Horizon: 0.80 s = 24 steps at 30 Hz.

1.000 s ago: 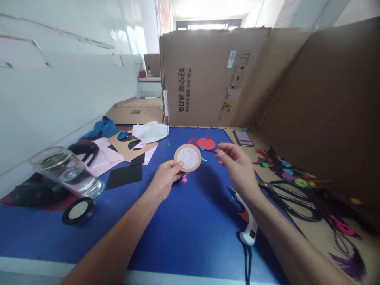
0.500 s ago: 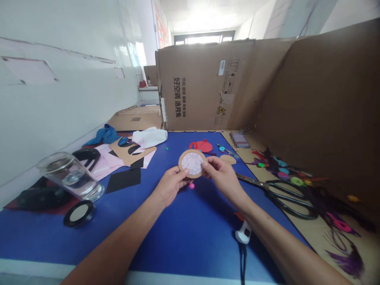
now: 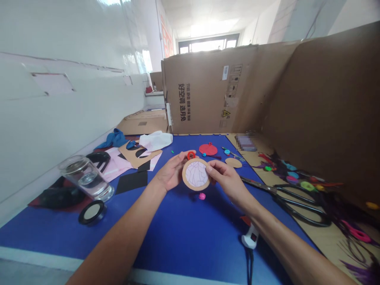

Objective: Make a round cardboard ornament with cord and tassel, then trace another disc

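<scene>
My right hand (image 3: pixel 224 176) pinches the right edge of a round disc (image 3: pixel 196 174) with a tan rim and a pale, purple-lined centre. Its patterned face is turned toward me. My left hand (image 3: pixel 173 172) is at the disc's left side, fingers stretched out toward a red ring (image 3: pixel 191 155) at the top edge; the fingertips are partly hidden behind the ring and disc. A pink bell (image 3: pixel 202 196) shows just below the disc. Beyond lies a red round piece (image 3: pixel 208 149), and a tan oval piece (image 3: pixel 233 162) rests on the blue table to the right.
Large black-handled scissors (image 3: pixel 286 194) lie at the right, near beads and tassels. A water glass (image 3: pixel 89 178), a round black lid (image 3: pixel 92 212) and paper scraps (image 3: pixel 132 182) are on the left. A white device (image 3: pixel 250 237) sits by my right forearm. Cardboard (image 3: pixel 204 95) stands behind.
My left fingers have come off the disc's lower left edge and spread up toward the red ring. The disc is still in my right hand. The whole view has shifted slightly.
</scene>
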{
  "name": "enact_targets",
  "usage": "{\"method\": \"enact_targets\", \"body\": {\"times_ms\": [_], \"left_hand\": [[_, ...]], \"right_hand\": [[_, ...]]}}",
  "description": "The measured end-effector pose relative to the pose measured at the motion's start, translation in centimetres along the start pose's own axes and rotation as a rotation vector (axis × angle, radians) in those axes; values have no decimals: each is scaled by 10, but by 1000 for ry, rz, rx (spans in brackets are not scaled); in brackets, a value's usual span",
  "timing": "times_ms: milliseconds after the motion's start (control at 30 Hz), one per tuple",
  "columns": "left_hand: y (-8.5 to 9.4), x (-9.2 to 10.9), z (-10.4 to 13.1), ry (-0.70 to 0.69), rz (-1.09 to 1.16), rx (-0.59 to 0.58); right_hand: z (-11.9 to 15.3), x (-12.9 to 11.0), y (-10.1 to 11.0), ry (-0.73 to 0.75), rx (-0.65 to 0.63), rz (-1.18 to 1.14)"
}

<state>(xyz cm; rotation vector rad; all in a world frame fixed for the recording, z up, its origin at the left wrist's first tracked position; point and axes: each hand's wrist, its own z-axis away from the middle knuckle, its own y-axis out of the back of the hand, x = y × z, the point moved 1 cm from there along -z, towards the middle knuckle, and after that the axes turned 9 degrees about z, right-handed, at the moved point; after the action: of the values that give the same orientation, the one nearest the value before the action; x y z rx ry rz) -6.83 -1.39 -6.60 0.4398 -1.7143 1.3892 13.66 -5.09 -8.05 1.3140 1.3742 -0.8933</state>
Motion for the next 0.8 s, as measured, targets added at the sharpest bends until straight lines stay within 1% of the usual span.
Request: {"method": "enact_targets", "body": {"times_ms": [67,200,267,467,600,800], "left_hand": [[-2,-5,0,32,62,-27],[0,-14,2,-1,88,-23],[3,-17,3,5,96,-29],[10,-23,1,29,189,-139],[12,-25,-1,16,242,-148],[11,-25,0,1,205,-144]], "right_hand": [[1,-1,0,-3,-15,-8],[2,-2,-2,-13,-40,1],[2,0,-2,-17,-60,5],[0,9,-2,-30,-105,-1],[-1,10,-2,-36,-117,-3],[0,9,-3,-20,-126,-3]]}}
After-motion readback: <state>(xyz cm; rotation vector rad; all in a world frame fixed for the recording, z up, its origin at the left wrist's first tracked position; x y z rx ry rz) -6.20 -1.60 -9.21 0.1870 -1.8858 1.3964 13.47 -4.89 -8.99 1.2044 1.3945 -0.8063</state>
